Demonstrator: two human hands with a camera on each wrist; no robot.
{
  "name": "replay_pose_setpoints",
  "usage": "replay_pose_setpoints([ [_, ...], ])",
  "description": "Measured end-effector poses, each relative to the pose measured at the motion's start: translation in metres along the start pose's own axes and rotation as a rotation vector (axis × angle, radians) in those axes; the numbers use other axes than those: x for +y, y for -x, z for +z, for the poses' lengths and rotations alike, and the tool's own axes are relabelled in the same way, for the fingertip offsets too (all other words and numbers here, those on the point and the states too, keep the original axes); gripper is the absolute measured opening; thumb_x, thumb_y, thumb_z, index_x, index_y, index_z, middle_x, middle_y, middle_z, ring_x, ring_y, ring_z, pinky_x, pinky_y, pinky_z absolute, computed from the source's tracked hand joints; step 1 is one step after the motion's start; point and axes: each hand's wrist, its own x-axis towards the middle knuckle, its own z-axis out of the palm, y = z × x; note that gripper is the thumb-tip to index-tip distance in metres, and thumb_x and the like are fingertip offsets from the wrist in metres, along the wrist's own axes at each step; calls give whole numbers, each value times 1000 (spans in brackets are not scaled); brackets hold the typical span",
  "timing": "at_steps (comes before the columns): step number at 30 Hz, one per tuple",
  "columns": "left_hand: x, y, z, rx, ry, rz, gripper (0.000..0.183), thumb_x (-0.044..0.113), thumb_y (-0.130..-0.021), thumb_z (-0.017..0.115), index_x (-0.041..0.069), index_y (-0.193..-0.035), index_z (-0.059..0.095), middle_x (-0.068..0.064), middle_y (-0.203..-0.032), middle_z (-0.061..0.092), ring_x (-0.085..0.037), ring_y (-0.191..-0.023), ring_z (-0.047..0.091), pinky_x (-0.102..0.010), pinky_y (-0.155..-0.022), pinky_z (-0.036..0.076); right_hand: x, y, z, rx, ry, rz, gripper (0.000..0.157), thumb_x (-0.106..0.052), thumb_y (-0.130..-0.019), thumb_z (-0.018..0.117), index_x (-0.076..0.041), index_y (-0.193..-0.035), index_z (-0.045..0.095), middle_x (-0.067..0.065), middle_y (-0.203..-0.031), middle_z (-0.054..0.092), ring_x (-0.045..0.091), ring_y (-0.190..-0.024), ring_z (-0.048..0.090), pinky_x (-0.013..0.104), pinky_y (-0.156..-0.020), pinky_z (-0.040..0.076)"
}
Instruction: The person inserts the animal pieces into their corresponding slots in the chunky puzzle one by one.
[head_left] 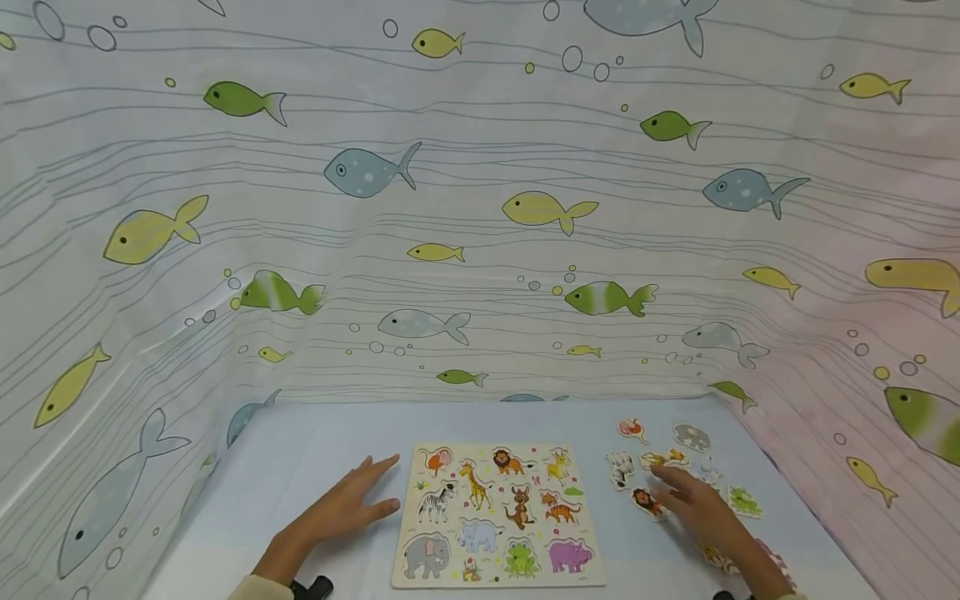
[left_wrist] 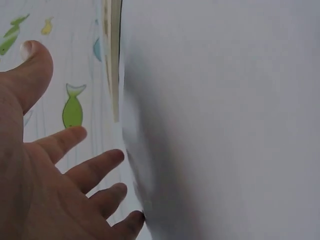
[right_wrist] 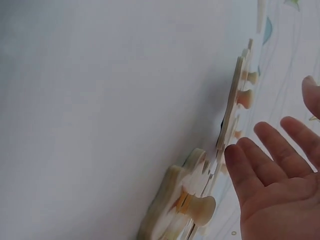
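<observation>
A wooden animal puzzle board (head_left: 498, 517) lies flat on the table, with pictures of a zebra, giraffe, elephant, frog and other animals. Just off its left edge is my left hand (head_left: 352, 504), fingers spread and holding nothing. On the right, my right hand (head_left: 697, 504) hovers over loose puzzle pieces, its fingers fairly straight in the right wrist view. Nearest to it are a lion piece (head_left: 647, 502) and a tiger-coloured piece (head_left: 663, 459). A zebra piece (head_left: 621, 471) lies left of them. In the right wrist view, a piece with a wooden knob (right_wrist: 200, 209) shows close up.
Further loose pieces lie around: a red monkey piece (head_left: 632, 429), a grey elephant piece (head_left: 692, 437) and a green frog piece (head_left: 745, 502). Some pieces are partly hidden under the right forearm. A fish-patterned curtain (head_left: 480, 275) surrounds the pale table (head_left: 322, 442).
</observation>
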Motion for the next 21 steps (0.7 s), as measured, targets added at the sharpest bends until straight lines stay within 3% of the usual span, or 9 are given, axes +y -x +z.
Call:
replay_pose_setpoints([
  [12, -1, 3, 18, 37, 51, 14, 76, 51, -90, 68, 14, -151, 44, -20, -157, 40, -47, -149, 26, -69, -121, -5, 4, -3, 6, -21, -77, -12, 51, -32, -95, 69, -3, -136, 60, 21, -136, 62, 35, -120, 65, 30, -89, 60],
  [21, 0, 2, 28, 54, 40, 45, 73, 50, -86, 73, 18, -148, 49, -14, -155, 46, -46, -149, 27, -68, -121, -7, 14, 3, 7, -37, -131, 37, 54, -36, -92, 72, -10, -137, 61, 13, -139, 62, 6, -115, 66, 16, -89, 56],
])
